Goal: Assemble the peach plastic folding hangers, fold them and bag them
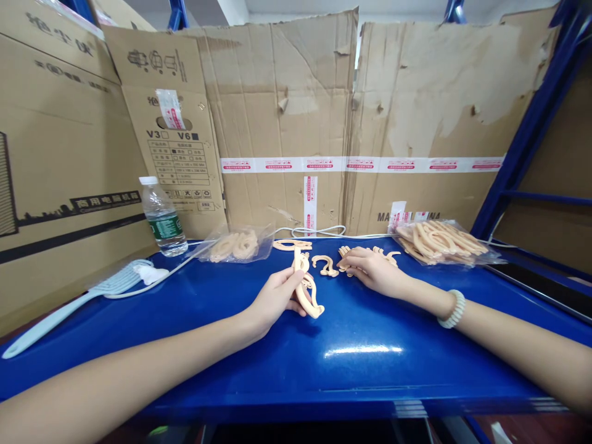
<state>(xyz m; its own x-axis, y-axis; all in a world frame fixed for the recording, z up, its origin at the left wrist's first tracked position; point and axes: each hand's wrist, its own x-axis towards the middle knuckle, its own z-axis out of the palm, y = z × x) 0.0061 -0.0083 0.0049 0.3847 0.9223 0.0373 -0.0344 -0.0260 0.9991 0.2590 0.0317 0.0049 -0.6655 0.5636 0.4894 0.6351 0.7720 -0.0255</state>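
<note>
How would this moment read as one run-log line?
left hand: holding beige curved pieces | right hand: at loose beige pile | between hands: loose hooked piece | farther back: left bag, right bag

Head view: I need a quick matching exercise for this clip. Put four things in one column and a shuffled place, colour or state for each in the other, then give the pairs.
Column one:
1. Left hand
2. Right hand
3. Bottle
4. Brush

Column two:
A. Pale blue
B. At the loose beige pieces
C. Clear, with a white cap
D. Gripping curved beige pieces

Pairs: 1-D, 2-B, 3-C, 4-A
</note>
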